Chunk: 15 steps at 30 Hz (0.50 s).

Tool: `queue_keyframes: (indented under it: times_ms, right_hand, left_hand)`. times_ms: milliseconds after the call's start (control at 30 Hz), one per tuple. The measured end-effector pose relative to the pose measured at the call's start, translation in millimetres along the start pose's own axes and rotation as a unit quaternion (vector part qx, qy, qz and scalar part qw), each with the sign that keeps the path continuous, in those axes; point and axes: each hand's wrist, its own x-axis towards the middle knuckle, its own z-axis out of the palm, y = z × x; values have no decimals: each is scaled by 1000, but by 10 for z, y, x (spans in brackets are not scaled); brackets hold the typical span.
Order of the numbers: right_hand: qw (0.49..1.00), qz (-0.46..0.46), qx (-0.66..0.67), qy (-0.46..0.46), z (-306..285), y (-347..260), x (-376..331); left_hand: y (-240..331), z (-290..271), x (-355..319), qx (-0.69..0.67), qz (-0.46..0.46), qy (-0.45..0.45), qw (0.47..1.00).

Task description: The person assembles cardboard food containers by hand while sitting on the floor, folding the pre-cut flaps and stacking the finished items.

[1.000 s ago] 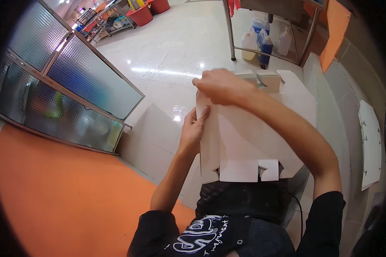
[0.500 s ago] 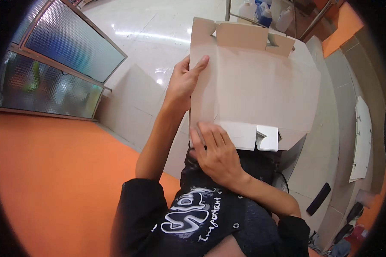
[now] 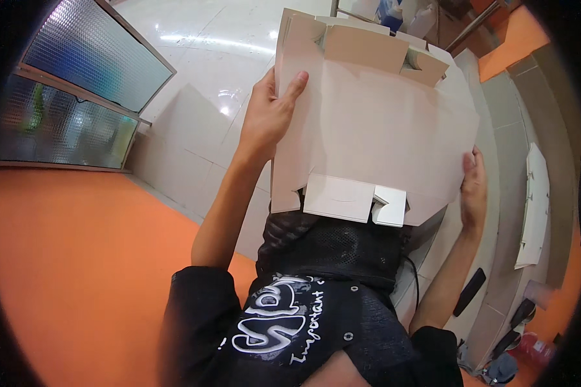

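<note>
I hold a flat, unfolded pale cardboard box blank [image 3: 374, 122] up in front of me. My left hand [image 3: 269, 116] grips its left edge, thumb on the face and fingers behind. My right hand [image 3: 474, 187] clasps its right edge lower down. Small white flaps [image 3: 355, 200] hang folded at the blank's bottom edge, and tabs stick out along its top [image 3: 368, 42]. My black mesh clothing [image 3: 329, 251] shows below the cardboard.
More flat cardboard sheets [image 3: 187, 142] lie on the glossy white tiled floor to the left. A ribbed glass panel [image 3: 71, 84] stands at far left above an orange surface [image 3: 77, 271]. Another white box blank [image 3: 536, 200] lies at right. Plastic bottles [image 3: 394, 13] stand under a metal-legged table at top.
The cardboard blank has come closer and higher. My right hand left the blank's bottom flaps and moved to its right edge. My left hand stays on the left edge.
</note>
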Motion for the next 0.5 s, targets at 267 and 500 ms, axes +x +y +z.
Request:
queue_keyframes:
  times_ms: [267,500]
  right_hand:
    - [996,-77,11,34,344,-446,75]
    - [909,-352,-125,185,62,-1473,371]
  left_hand:
    - [-21,-104,-256,-23,11,62,998]
    - [509,-275,18,-24,349,222,910]
